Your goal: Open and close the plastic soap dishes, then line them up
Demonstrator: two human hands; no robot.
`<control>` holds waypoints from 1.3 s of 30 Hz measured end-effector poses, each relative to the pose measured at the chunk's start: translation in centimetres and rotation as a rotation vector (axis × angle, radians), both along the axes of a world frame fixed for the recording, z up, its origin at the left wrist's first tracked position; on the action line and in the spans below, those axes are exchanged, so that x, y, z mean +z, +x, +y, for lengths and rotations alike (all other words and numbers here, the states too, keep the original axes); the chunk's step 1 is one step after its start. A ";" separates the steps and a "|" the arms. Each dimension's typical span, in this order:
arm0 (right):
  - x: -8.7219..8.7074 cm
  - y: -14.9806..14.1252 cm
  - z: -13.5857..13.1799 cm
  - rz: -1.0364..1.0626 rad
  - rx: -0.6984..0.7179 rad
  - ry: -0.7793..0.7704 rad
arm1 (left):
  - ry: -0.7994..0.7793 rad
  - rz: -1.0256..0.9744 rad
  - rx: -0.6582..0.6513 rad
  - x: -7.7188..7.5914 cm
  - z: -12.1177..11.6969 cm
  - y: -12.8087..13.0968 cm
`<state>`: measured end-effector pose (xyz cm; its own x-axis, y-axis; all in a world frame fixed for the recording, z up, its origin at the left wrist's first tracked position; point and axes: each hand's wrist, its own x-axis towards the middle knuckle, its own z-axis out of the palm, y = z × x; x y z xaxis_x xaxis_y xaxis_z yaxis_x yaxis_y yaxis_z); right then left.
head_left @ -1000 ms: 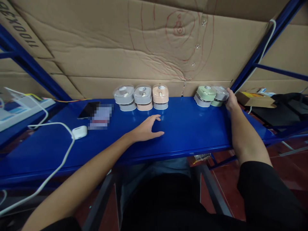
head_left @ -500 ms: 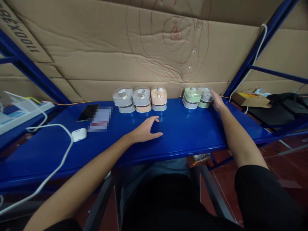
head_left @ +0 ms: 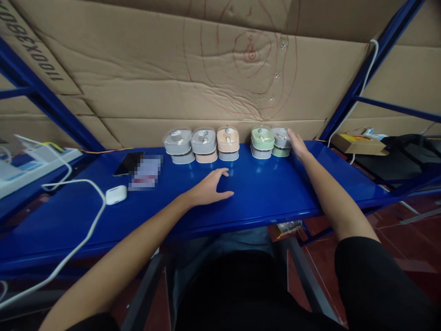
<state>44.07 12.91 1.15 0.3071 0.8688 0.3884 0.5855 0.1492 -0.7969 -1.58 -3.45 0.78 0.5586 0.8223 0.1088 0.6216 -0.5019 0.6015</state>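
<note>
My right hand [head_left: 298,145] lies against the right side of a grey container [head_left: 280,137] with a clear lid, standing on a green-based one; the fingers are stretched out, not wrapped round it. Directly left of this pair stands a green container [head_left: 262,138] over a grey one. Across a gap to the left, an orange container [head_left: 228,139], a grey container [head_left: 204,140] and another grey container [head_left: 177,141] stand side by side, each on a lower box. My left hand [head_left: 209,188] hovers over or rests on the blue table [head_left: 262,197], open and holding nothing.
A black phone [head_left: 128,163], a blurred-out item [head_left: 147,172] and a white earphone case [head_left: 116,195] lie on the left. A white cable [head_left: 92,225] loops past them. Cardboard [head_left: 144,69] backs the table, and blue posts [head_left: 58,112] flank it.
The green and grey stacks on the right have slid left with my right hand, narrowing the gap to the orange container. My left hand keeps its pose; the view has shifted slightly.
</note>
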 end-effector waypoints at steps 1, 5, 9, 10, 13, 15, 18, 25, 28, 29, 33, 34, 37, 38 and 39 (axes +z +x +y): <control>0.4 -0.2 -0.3 -0.019 -0.073 0.031 | 0.004 -0.002 0.000 0.0 0.0 0.0; 2.6 -2.5 -2.5 -0.363 -0.099 0.279 | 0.006 0.000 -0.001 0.0 -0.1 0.1; 4.1 -6.7 -4.2 -0.887 0.184 0.294 | -0.002 0.009 -0.010 0.1 -0.1 0.1; 4.1 -7.6 -4.4 -0.955 0.221 0.264 | -0.003 0.013 -0.011 0.2 -0.1 0.1; 3.7 -9.2 -4.3 -1.038 0.248 0.184 | -0.002 0.023 -0.010 0.4 -0.1 0.1; 3.4 -9.3 -4.1 -1.041 0.228 0.163 | -0.006 0.027 -0.009 0.5 -0.2 0.1; 3.0 -9.1 -4.2 -1.021 0.199 0.165 | -0.011 0.028 -0.011 0.7 -0.2 0.2; 2.8 -9.3 -4.3 -1.009 0.202 0.187 | -0.020 0.046 -0.011 0.9 -0.4 0.2; 2.6 -9.3 -4.3 -1.039 0.178 0.169 | -0.017 0.053 -0.014 0.9 -0.4 0.2; 2.7 -9.3 -4.4 -1.045 0.164 0.169 | -0.016 0.055 -0.015 0.9 -0.4 0.2; 3.4 -10.8 -5.1 -1.016 0.131 0.239 | -0.014 0.046 -0.025 0.8 -0.3 0.2; 3.7 -11.7 -5.3 -1.005 0.158 0.266 | -0.010 0.038 -0.028 0.7 -0.3 0.2; 4.3 -15.8 -5.4 -0.990 0.318 0.306 | 0.010 0.016 -0.029 0.4 -0.2 0.1; 4.4 -17.4 -5.2 -0.991 0.372 0.298 | 0.018 0.009 -0.028 0.3 -0.1 0.1; 4.3 -19.0 -5.0 -0.996 0.414 0.282 | 0.024 0.004 -0.027 0.2 0.0 0.1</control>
